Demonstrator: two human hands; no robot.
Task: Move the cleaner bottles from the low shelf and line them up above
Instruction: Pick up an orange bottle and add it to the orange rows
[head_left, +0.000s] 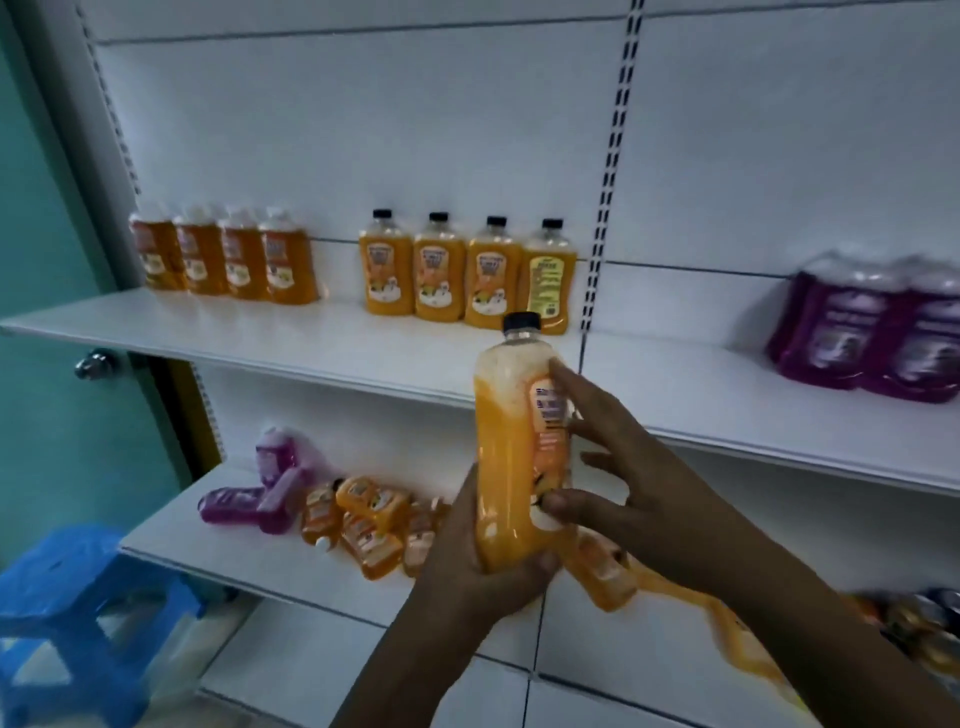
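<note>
The left hand (483, 566) cups the base of the orange bottle (511, 447); the right hand (597, 467) pinches its label side, fingers spread. It is held upright, in front of the upper shelf's (311, 338) front edge. Foamy liquid under the black cap suggests slosh; a loose grip could drop it onto the bottles heaped on the low shelf (218, 551).
</note>
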